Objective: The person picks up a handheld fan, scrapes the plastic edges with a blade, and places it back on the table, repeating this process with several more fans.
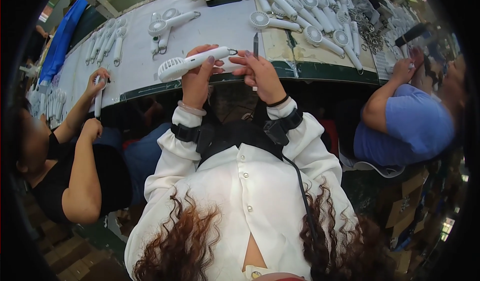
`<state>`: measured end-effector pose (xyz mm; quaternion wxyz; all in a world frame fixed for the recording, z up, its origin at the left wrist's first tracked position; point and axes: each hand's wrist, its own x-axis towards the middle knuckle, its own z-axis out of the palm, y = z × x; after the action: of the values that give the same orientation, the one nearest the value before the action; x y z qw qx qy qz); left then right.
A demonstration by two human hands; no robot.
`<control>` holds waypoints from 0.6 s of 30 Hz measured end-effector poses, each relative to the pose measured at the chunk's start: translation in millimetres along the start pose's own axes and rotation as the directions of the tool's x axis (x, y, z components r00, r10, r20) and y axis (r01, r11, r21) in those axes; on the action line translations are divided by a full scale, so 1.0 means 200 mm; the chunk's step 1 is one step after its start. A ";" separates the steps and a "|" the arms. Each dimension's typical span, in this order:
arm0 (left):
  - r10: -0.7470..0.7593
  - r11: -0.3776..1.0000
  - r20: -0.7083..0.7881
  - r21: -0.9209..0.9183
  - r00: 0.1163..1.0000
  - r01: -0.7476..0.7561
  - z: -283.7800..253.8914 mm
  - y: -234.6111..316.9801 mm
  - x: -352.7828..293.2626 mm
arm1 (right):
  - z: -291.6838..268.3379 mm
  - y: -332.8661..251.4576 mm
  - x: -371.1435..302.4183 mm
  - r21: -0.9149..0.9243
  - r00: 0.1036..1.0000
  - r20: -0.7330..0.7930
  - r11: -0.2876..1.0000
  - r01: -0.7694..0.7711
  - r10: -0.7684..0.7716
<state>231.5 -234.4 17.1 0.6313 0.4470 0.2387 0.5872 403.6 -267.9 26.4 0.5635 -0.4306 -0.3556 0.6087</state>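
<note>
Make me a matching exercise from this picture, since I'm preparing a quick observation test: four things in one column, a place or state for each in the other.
Things:
1. white handheld fan
2. thin blade tool
3. bead bracelet
4. pile of white fans

Places or states:
A. around the left wrist
B. lying on the table, far right
C. upright in the right hand
D. gripped in the left hand

Pairs: 1-D, 2-C, 3-A, 4-B
</note>
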 end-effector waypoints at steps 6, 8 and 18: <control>0.147 0.957 0.190 0.221 0.971 -0.188 0.03 -0.04 -0.02 | -0.01 -0.02 0.07 0.389 0.982 0.159 0.909 -0.153 0.098; 0.179 0.937 0.253 0.252 0.951 -0.243 0.02 -0.05 -0.01 | -0.02 -0.02 0.08 0.408 0.980 0.175 0.900 -0.156 0.090; 0.046 0.921 0.314 0.355 0.948 -0.163 0.02 -0.05 -0.11 | -0.04 -0.06 0.12 0.263 0.994 -0.096 0.962 0.074 -0.050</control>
<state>235.7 -255.0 6.1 0.5301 0.6555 0.2238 0.4891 415.7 -243.3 31.5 0.6501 -0.3664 -0.2587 0.6133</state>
